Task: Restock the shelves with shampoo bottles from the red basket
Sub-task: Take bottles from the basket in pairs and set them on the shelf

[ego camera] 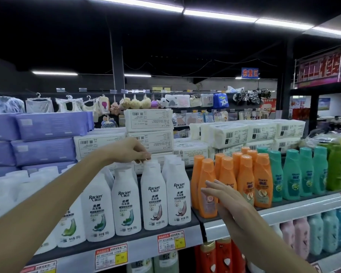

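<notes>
A row of white Raclen shampoo bottles stands on the top shelf (126, 240). My left hand (129, 149) reaches over the row and pinches the cap of one white bottle (154, 196), which stands upright on the shelf. My right hand (223, 198) is flat, fingers apart, held in front of the front orange shampoo bottle (206, 186), close to it or touching it; it holds nothing. The red basket is not in view.
Teal bottles (291, 174) and green bottles (339, 166) fill the shelf to the right. White tissue packs (150, 131) and purple packs (45, 138) are stacked behind. Price tags (170, 242) hang on the shelf edge. Red, pink and blue bottles sit on the shelf below.
</notes>
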The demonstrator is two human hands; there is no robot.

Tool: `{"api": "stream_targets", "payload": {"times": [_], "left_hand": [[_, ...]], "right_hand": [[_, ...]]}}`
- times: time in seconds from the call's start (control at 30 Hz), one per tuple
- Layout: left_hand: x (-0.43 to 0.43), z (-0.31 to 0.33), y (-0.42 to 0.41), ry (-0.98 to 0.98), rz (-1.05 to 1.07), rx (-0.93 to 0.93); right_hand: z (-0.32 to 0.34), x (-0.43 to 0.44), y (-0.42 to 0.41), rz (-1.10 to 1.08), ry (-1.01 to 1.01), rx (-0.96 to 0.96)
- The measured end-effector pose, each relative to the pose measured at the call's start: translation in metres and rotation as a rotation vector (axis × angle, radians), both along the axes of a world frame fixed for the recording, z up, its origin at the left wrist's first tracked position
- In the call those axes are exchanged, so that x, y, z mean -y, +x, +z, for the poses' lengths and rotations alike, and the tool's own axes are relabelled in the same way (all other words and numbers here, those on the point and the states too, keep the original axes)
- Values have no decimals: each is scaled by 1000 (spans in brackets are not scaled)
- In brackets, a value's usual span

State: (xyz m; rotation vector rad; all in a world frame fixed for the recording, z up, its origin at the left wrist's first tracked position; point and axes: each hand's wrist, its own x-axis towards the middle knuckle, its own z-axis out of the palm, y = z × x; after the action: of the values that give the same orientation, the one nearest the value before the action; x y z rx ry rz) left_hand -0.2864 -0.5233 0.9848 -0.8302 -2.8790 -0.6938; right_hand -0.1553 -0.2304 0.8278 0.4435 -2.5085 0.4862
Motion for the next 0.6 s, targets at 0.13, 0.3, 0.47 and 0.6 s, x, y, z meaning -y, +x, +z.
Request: {"api": "stream_targets", "payload": {"times": [0.13,0.3,0.47,0.6], "left_hand": [[6,1,5,19,-17,9],[21,5,16,70,-2,-39],[45,8,35,81,-3,-207],[71,-1,54,83,28,-321]], "right_hand": [[20,24,10,42,-50,-50],[59,60,25,138,-173,-40],[124,91,-23,145,-160,-135],[166,114,-76,139,89,75]]}}
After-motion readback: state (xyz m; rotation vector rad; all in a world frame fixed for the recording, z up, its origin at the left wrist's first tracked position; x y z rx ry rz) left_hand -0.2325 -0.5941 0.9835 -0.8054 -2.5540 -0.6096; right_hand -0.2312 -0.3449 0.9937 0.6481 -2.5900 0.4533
